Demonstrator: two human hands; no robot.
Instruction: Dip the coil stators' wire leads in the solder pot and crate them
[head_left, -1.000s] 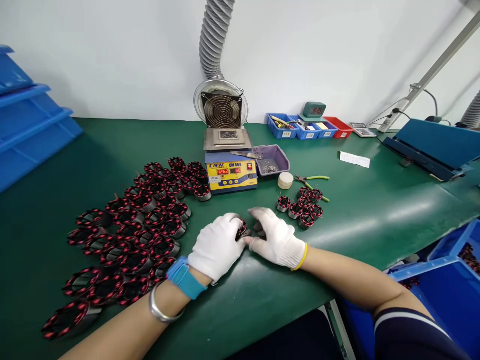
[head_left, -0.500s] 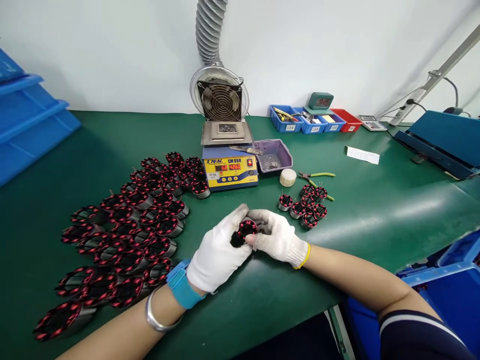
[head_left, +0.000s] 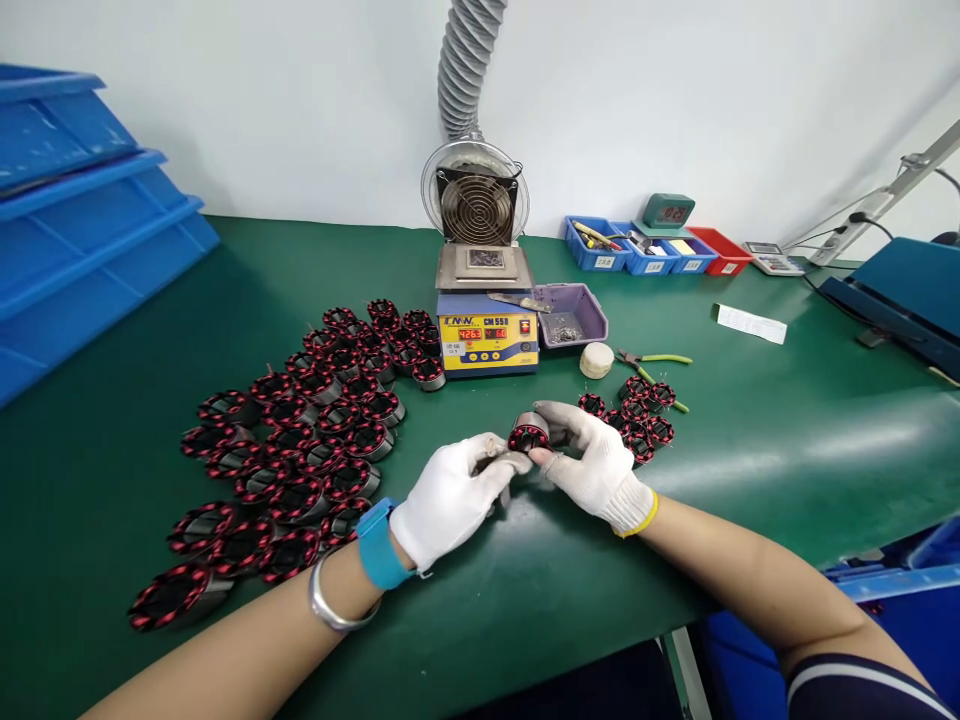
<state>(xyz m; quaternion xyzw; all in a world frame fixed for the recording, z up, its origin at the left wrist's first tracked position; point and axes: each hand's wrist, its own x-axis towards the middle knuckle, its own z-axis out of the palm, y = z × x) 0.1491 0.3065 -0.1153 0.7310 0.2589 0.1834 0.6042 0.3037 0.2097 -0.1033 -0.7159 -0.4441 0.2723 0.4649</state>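
Both of my hands wear white gloves and meet just above the green mat. My right hand [head_left: 600,465] pinches a small round motor stator [head_left: 529,436] with red windings and a metal rim. My left hand [head_left: 450,497] is curled beside it, fingertips touching the stator's left side, and appears to pinch a thin wire I cannot make out clearly. A large spread of the same stators [head_left: 300,455] lies to the left. A smaller cluster of stators [head_left: 637,410] sits just beyond my right hand.
A yellow-and-blue solder pot [head_left: 487,335] with a fan and grey extraction hose [head_left: 465,70] stands behind. Beside it are a purple tray [head_left: 581,312], a white round pad [head_left: 597,360], green-handled cutters [head_left: 660,360], small parts bins [head_left: 652,252] and stacked blue crates [head_left: 82,220].
The stator has shifted from between both palms to my right hand's fingertips, slightly higher and to the right. My left hand has loosened to its side. The view has shifted.
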